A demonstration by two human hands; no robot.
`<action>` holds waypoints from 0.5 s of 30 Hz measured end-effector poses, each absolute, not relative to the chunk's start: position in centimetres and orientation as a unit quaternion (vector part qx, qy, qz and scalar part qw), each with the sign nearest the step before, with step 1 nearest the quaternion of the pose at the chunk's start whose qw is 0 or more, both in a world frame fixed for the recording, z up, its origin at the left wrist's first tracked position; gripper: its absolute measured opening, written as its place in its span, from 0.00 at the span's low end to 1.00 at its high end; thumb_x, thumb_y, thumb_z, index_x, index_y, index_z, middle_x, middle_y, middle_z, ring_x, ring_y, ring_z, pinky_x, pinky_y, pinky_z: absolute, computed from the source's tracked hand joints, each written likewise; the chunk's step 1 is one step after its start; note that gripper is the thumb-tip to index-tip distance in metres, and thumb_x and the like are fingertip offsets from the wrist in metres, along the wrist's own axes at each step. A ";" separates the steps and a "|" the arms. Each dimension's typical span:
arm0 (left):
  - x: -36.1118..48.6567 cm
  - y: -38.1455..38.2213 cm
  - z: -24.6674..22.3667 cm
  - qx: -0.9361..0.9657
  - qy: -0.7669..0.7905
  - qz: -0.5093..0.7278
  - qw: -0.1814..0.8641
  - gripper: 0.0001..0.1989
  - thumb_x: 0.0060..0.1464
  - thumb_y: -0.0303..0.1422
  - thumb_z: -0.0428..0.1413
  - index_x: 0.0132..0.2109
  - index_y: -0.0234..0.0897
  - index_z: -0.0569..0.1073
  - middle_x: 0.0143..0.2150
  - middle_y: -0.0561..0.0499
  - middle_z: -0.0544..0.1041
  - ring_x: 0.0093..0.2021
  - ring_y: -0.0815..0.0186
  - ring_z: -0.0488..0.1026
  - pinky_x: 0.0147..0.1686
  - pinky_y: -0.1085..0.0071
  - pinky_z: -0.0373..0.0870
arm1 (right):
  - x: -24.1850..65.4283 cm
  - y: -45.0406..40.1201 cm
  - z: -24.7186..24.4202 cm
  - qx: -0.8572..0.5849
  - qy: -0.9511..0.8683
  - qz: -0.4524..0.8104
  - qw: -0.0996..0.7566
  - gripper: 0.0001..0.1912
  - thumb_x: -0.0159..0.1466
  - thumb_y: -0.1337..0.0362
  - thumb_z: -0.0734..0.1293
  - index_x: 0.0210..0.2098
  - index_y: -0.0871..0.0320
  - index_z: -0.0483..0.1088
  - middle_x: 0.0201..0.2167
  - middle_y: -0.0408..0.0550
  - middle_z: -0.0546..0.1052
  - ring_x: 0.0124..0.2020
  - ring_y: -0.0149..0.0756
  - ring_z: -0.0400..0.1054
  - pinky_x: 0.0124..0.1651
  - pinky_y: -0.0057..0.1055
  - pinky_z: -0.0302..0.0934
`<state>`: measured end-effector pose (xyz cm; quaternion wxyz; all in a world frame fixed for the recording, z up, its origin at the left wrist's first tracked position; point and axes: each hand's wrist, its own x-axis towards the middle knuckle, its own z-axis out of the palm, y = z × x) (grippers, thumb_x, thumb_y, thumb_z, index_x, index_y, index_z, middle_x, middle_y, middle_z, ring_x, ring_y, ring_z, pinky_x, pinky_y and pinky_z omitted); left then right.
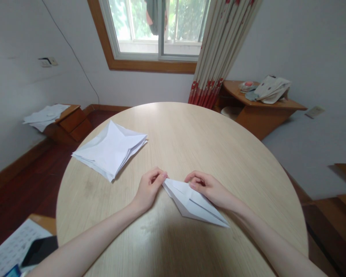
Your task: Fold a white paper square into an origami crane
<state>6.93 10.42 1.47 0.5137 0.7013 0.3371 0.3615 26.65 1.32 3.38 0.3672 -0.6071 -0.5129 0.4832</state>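
Note:
A folded white paper (pixel 190 202), long and pointed, lies slanted near the middle of the round wooden table. My left hand (pixel 150 187) pinches its upper left tip between thumb and fingers. On its upper right edge rests my right hand (pixel 209 188), fingers curled, with the thumb and fingertips closed on the paper. The paper's other tip points toward the lower right, under no hand. To the left, a stack of folded white paper sheets (pixel 111 148) sits on the table, apart from both hands.
The round table (pixel 184 127) has its far edge near the window wall. Left of it stand a small drawer cabinet (pixel 75 123) with papers and, lower, a dark phone (pixel 40 251) on a printed sheet. A corner shelf (pixel 265 111) holding a cloth bag is at the back right.

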 end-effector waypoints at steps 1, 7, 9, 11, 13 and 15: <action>6.7 10.4 1.6 0.733 0.324 0.387 0.455 0.16 0.57 0.44 0.50 0.32 0.36 0.72 0.29 0.50 0.70 0.32 0.64 0.66 0.34 0.69 0.61 | 26.6 1.3 3.3 -0.609 -0.516 0.474 0.371 0.11 0.59 0.56 0.65 0.35 0.57 0.66 0.19 0.36 0.63 0.22 0.28 0.57 0.27 0.28 0.49; 5.4 9.8 3.2 0.922 0.054 0.341 0.176 0.13 0.58 0.40 0.51 0.44 0.39 0.73 0.39 0.47 0.78 0.42 0.60 0.72 0.49 0.62 0.59 | 26.5 1.4 2.8 -0.616 -0.508 0.447 0.403 0.13 0.56 0.55 0.68 0.34 0.56 0.64 0.21 0.37 0.65 0.24 0.29 0.58 0.28 0.29 0.51; 5.6 9.2 3.4 0.947 0.013 0.275 0.163 0.13 0.60 0.40 0.50 0.44 0.38 0.73 0.40 0.48 0.79 0.42 0.61 0.73 0.51 0.62 0.58 | 26.4 1.5 2.5 -0.617 -0.497 0.441 0.423 0.14 0.54 0.55 0.69 0.33 0.56 0.64 0.21 0.37 0.64 0.24 0.29 0.58 0.29 0.29 0.52; 6.0 8.6 3.2 0.959 -0.016 0.240 0.147 0.13 0.62 0.41 0.49 0.42 0.38 0.72 0.39 0.48 0.79 0.42 0.62 0.74 0.52 0.61 0.58 | 26.3 1.6 2.2 -0.618 -0.486 0.437 0.437 0.15 0.54 0.54 0.70 0.32 0.56 0.64 0.22 0.37 0.64 0.25 0.29 0.59 0.30 0.29 0.53; 6.5 8.2 2.7 0.962 -0.033 0.234 0.135 0.11 0.63 0.38 0.49 0.40 0.39 0.72 0.41 0.49 0.79 0.44 0.63 0.74 0.53 0.62 0.59 | 26.1 1.7 1.9 -0.619 -0.483 0.435 0.441 0.14 0.54 0.54 0.69 0.31 0.56 0.64 0.22 0.37 0.63 0.25 0.29 0.59 0.30 0.29 0.54; 6.8 8.1 2.2 0.959 -0.041 0.250 0.127 0.08 0.63 0.34 0.48 0.40 0.38 0.71 0.42 0.50 0.79 0.45 0.63 0.73 0.54 0.64 0.60 | 26.1 1.7 1.8 -0.621 -0.487 0.430 0.438 0.13 0.55 0.54 0.68 0.31 0.56 0.65 0.22 0.38 0.63 0.26 0.30 0.59 0.30 0.29 0.54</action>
